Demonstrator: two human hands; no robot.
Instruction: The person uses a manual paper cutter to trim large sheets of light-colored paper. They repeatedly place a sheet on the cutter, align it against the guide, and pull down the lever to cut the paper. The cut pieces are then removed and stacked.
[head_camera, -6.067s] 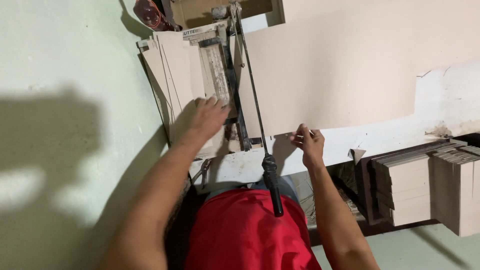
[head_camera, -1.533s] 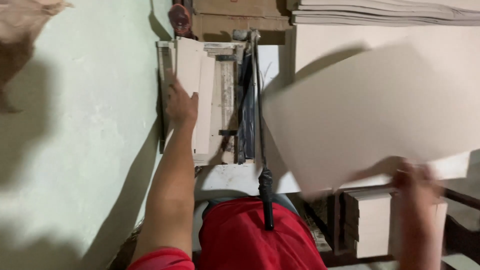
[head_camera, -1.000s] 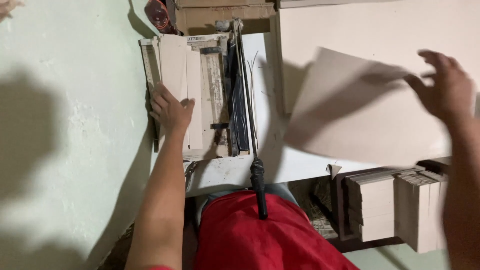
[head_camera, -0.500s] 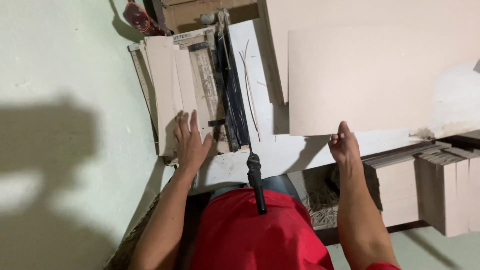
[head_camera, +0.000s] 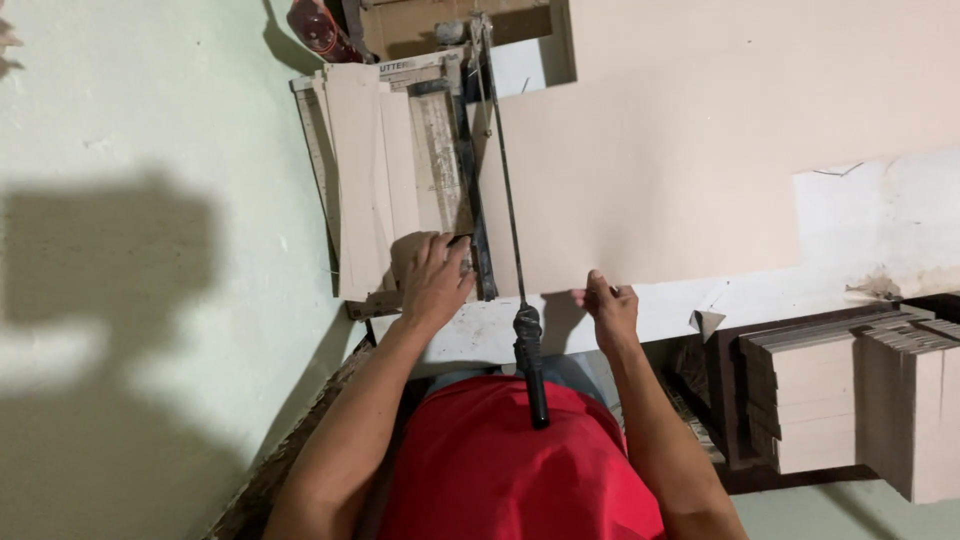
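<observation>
Head view: the left hand (head_camera: 435, 282) lies flat, fingers spread, on the near end of the paper cutter (head_camera: 440, 190), beside the cut strips (head_camera: 365, 170). The right hand (head_camera: 607, 308) pinches the near edge of the large cardboard sheet (head_camera: 650, 170), which lies across the white table (head_camera: 880, 230) under the raised blade arm (head_camera: 505, 190). The sheet's far and right edges run out of frame. The blade handle (head_camera: 533, 365) overlaps the red shirt (head_camera: 510, 470).
</observation>
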